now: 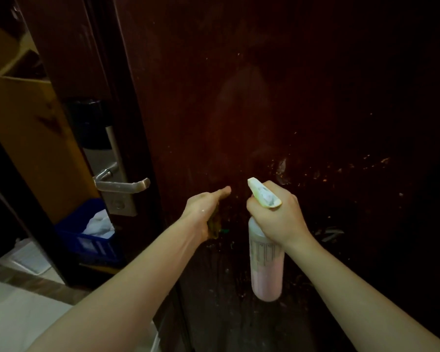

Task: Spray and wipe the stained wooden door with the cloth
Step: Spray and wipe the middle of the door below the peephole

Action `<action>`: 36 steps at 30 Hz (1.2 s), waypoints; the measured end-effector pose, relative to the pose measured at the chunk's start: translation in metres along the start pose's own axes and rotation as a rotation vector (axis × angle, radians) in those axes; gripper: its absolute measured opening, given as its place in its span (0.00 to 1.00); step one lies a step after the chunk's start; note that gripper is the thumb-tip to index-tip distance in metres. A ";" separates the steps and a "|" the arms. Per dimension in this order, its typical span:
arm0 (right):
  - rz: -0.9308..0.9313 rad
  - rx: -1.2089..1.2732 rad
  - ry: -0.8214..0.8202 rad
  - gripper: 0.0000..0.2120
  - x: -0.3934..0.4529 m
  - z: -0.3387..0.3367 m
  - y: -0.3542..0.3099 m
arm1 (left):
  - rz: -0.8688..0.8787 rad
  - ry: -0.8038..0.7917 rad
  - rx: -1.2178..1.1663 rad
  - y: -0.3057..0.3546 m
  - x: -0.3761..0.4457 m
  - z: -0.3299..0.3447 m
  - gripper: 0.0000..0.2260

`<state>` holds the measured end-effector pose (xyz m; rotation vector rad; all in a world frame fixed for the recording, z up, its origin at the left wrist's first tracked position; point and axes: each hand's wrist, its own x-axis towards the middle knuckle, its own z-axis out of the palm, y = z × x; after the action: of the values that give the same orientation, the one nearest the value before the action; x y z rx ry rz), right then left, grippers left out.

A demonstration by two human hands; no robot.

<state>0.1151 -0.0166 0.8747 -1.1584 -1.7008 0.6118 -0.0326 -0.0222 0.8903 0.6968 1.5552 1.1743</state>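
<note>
From the head camera, the dark reddish-brown stained wooden door (290,110) fills most of the view; its left edge runs down beside the silver metal lever handle (122,185) on a long lock plate, and pale specks and scuff marks scatter across its right and lower face; the upper face of the door is open above both hands. Past the door's edge on the left lies a narrow gap; there a blue plastic basket (87,243) holding white crumpled material sits on the floor beside a pale tiled floor strip (23,313), with a yellow-brown wooden panel (18,128) above it.

The left hand (205,208) reaches forward on an outstretched arm, thumb straight and pointing toward the door, its fingers closed round a crumpled yellow-brown cloth (214,224) held at the door's surface, just right of the handle; whether the cloth touches the wood cannot be told. The right hand (277,214) is clenched round the neck of a translucent plastic spray bottle with pink liquid (266,270); the bottle hangs upright below the fist, its pale yellow-green nozzle head aimed up and left at the door; the two hands are near each other but apart.
</note>
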 end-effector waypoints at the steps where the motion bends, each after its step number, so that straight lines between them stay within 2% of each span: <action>1: -0.005 -0.002 -0.005 0.08 0.002 0.002 -0.003 | 0.021 0.012 0.008 0.001 0.003 -0.001 0.13; 4: -0.026 -0.022 0.006 0.05 0.006 0.008 -0.006 | 0.070 0.044 0.031 0.002 0.012 -0.005 0.18; 10: -0.036 -0.063 0.071 0.18 0.013 0.017 -0.008 | 0.175 0.074 0.091 0.006 0.023 -0.015 0.12; 13: -0.031 -0.070 0.068 0.19 0.016 0.022 -0.011 | 0.259 0.100 0.228 0.010 0.031 -0.022 0.09; 16: -0.036 -0.095 0.035 0.18 0.017 0.024 -0.014 | 0.357 0.130 0.354 0.016 0.036 -0.028 0.12; 19: -0.016 -0.065 -0.025 0.16 0.017 0.026 -0.018 | 0.383 0.094 0.505 0.018 0.028 -0.033 0.11; 21: -0.008 -0.047 -0.033 0.12 0.016 0.027 -0.018 | 0.365 0.012 0.647 0.013 0.023 -0.035 0.20; 23: -0.002 -0.030 -0.030 0.08 0.015 0.028 -0.018 | 0.418 -0.034 0.718 0.008 0.021 -0.038 0.30; 25: -0.007 -0.023 -0.022 0.06 0.014 0.029 -0.018 | 0.522 0.043 0.721 0.007 0.020 -0.044 0.35; 27: -0.017 -0.030 -0.009 0.05 0.013 0.030 -0.018 | 0.657 0.181 0.731 0.012 0.019 -0.051 0.34; 32: -0.027 -0.011 0.013 0.05 0.013 0.034 -0.022 | 1.023 0.519 0.909 0.030 0.014 -0.065 0.19; 36: -0.039 0.006 0.082 0.05 0.014 0.037 -0.025 | 1.164 0.656 0.846 0.050 0.028 -0.071 0.15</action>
<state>0.0698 -0.0102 0.8848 -1.1287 -1.6472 0.5374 -0.1146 -0.0044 0.9261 2.1354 2.3056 1.6241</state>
